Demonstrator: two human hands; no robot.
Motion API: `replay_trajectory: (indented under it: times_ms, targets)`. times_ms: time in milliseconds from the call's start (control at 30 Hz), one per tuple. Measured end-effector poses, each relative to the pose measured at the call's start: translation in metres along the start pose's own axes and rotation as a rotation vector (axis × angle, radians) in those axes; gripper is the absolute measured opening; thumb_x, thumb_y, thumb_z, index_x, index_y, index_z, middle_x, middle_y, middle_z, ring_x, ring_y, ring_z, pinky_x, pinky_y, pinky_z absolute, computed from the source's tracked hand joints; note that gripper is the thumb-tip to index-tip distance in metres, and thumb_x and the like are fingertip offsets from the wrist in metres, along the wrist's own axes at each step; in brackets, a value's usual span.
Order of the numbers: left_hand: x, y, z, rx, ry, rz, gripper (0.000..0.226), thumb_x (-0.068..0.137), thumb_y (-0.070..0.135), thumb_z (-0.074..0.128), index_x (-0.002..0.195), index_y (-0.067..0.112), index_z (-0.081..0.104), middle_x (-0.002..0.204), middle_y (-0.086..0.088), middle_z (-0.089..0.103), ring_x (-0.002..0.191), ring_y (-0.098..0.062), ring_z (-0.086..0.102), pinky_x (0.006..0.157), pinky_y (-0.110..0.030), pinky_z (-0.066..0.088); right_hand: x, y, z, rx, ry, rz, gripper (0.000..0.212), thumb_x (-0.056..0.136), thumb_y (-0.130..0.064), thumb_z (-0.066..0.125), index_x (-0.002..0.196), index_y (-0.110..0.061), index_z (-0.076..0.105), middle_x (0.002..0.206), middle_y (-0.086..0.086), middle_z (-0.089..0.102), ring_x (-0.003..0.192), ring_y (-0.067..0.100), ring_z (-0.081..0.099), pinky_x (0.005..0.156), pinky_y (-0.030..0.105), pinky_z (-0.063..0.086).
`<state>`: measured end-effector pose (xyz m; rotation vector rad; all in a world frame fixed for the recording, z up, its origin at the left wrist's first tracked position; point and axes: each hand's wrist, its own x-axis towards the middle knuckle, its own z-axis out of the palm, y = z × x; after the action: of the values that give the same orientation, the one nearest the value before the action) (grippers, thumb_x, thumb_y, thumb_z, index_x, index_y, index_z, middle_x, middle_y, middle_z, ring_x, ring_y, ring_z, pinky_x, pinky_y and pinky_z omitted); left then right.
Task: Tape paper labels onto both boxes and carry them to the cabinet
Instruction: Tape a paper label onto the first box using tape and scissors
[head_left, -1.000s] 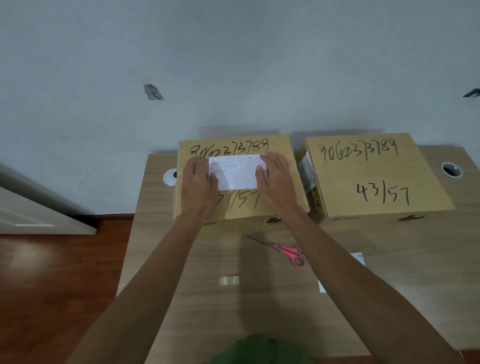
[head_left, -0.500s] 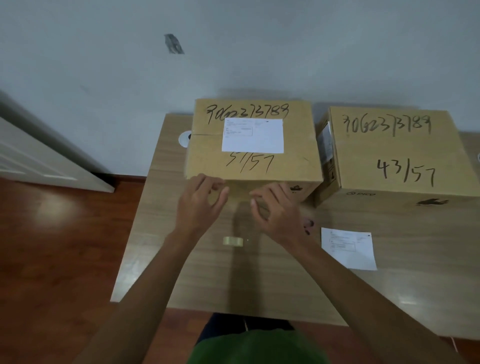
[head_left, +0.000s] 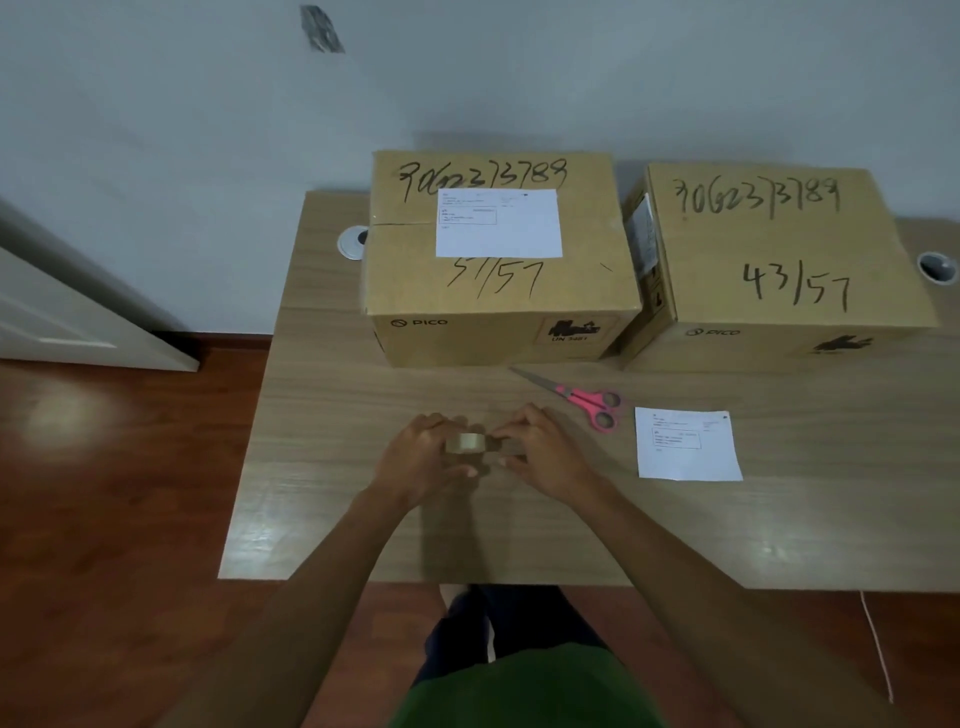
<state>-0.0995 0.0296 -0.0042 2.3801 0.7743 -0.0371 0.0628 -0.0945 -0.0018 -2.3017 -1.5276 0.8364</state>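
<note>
Left hand (head_left: 415, 460) grips the tape roll (head_left: 466, 443); right hand (head_left: 540, 452) pinches at its free end. Beyond both hands, one label (head_left: 498, 223) lies loose on the left box (head_left: 498, 291). Peel slowly, keeping the strip untwisted; scissors (head_left: 582, 397) lie just beyond the right hand.

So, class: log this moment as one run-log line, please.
hands: left hand grips tape roll, right hand pinches its end | labels: one on left box, one on table | scissors: idle
</note>
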Motion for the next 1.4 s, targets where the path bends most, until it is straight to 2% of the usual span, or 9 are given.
replay_trajectory:
  times_ms: [133,233,367,567,700,933,1033,1200,1400]
  targets:
    - [0.006,0.001,0.004,-0.028,0.062,-0.001,0.039,0.070,0.025,0.081,0.106,0.014,0.069,0.103,-0.004,0.066,0.097,-0.025,0.059,0.081,-0.030,0.044,0.002,-0.002,0.002,0.081,0.007,0.039,0.041,0.084,-0.022,0.073,0.125,-0.021,0.066,0.118,0.007,0.048,0.112,0.024,0.048,0.102,0.036,0.039]
    - [0.008,0.003,0.003,-0.027,0.067,0.005,0.034,0.070,0.018,0.080,0.101,0.011,0.069,0.099,-0.006,0.066,0.094,-0.027,0.060,0.080,-0.031,0.046,0.007,-0.005,0.003,0.103,-0.007,0.057,0.036,0.084,-0.022,0.073,0.120,-0.019,0.068,0.116,0.008,0.048,0.112,0.025,0.047,0.099,0.037,0.041]
    - [0.009,0.004,0.000,-0.018,0.060,0.015,0.031,0.071,0.019,0.079,0.099,0.010,0.070,0.101,-0.006,0.066,0.095,-0.026,0.059,0.081,-0.033,0.046,0.014,-0.006,0.002,0.116,-0.004,0.049,0.020,0.081,-0.020,0.077,0.100,-0.016,0.073,0.107,0.005,0.049,0.109,0.024,0.048,0.094,0.033,0.042]
    - [0.008,0.005,-0.002,-0.026,0.045,-0.008,0.031,0.073,0.020,0.077,0.101,0.011,0.069,0.105,-0.005,0.066,0.097,-0.024,0.059,0.084,-0.035,0.047,0.023,-0.005,0.004,0.141,-0.026,0.059,0.038,0.076,-0.019,0.080,0.112,-0.020,0.069,0.109,0.001,0.054,0.110,0.021,0.049,0.097,0.032,0.042]
    - [0.006,0.004,-0.003,-0.019,0.050,0.006,0.031,0.073,0.020,0.078,0.101,0.011,0.069,0.104,-0.005,0.066,0.096,-0.023,0.060,0.082,-0.033,0.047,0.028,-0.005,0.004,0.132,-0.028,0.036,0.031,0.073,-0.017,0.083,0.102,-0.018,0.074,0.097,-0.001,0.049,0.103,0.023,0.052,0.091,0.033,0.044]
    - [0.005,0.010,-0.006,0.008,0.093,0.087,0.027,0.067,0.009,0.080,0.092,0.008,0.071,0.094,-0.007,0.066,0.085,-0.025,0.062,0.072,-0.033,0.048,0.042,-0.002,-0.002,0.135,-0.098,0.029,0.015,0.077,-0.010,0.078,0.091,-0.014,0.075,0.096,0.000,0.052,0.089,0.013,0.052,0.088,0.030,0.047]
    - [0.004,0.010,-0.006,0.028,0.094,0.101,0.028,0.066,0.010,0.081,0.093,0.008,0.071,0.096,-0.007,0.066,0.087,-0.025,0.062,0.072,-0.034,0.049,0.044,0.000,-0.004,0.129,-0.137,0.038,0.009,0.080,-0.013,0.076,0.087,-0.016,0.071,0.097,-0.003,0.053,0.091,0.012,0.052,0.088,0.029,0.049]
    - [0.006,0.006,-0.012,0.051,0.104,0.137,0.025,0.070,0.013,0.078,0.093,0.009,0.069,0.096,-0.005,0.066,0.089,-0.025,0.060,0.074,-0.035,0.049,0.036,0.004,-0.009,0.180,-0.155,-0.014,0.007,0.084,-0.011,0.071,0.090,-0.012,0.067,0.094,-0.001,0.060,0.086,0.013,0.055,0.078,0.026,0.044]
    - [0.010,0.012,-0.019,0.030,0.124,0.182,0.027,0.072,0.006,0.075,0.097,0.009,0.068,0.097,-0.006,0.065,0.091,-0.026,0.059,0.076,-0.039,0.050,0.020,0.004,-0.021,0.353,-0.211,0.117,0.008,0.092,-0.014,0.065,0.100,-0.014,0.063,0.091,-0.005,0.062,0.083,0.008,0.055,0.068,0.015,0.042]
